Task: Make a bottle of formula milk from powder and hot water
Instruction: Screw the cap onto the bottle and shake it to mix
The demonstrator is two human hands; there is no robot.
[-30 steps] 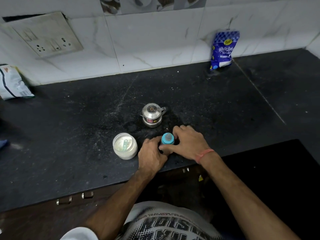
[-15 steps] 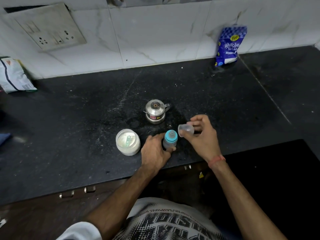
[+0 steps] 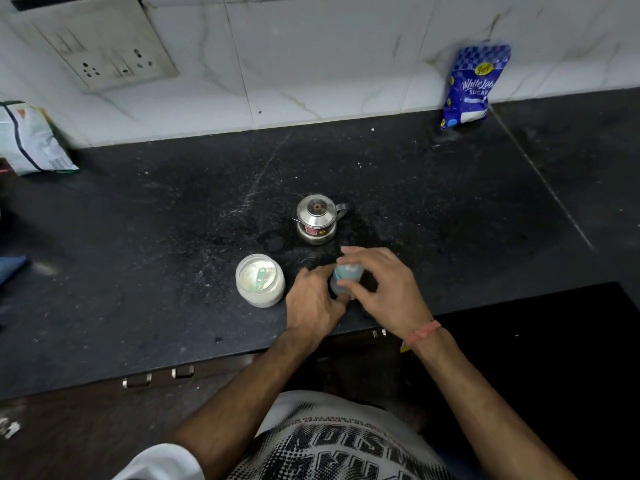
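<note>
A: Far left of the frame we have a packet (image 3: 31, 140), and nearer the middle the open powder jar (image 3: 260, 280) with a scoop (image 3: 260, 274) lying in it.

B: Behind it stands the steel kettle (image 3: 317, 220), lid on. Just right of the jar, low in the middle, is the bottle (image 3: 341, 282), upright on the counter (image 3: 138, 237).

A: Our left hand (image 3: 313, 303) is curled around the bottle's body, steadying it. Our right hand (image 3: 384, 285) arches over the top, fingers half closed on the clear cap (image 3: 349, 270). Whether the cap is seated or loose, we cannot tell; it is blurred.

B: Then we should keep the base pinned flat and move the cap straight along the bottle's axis, so nothing tips toward the jar.

A: Sugar bag (image 3: 471, 86) sits upper right, well apart.
</note>
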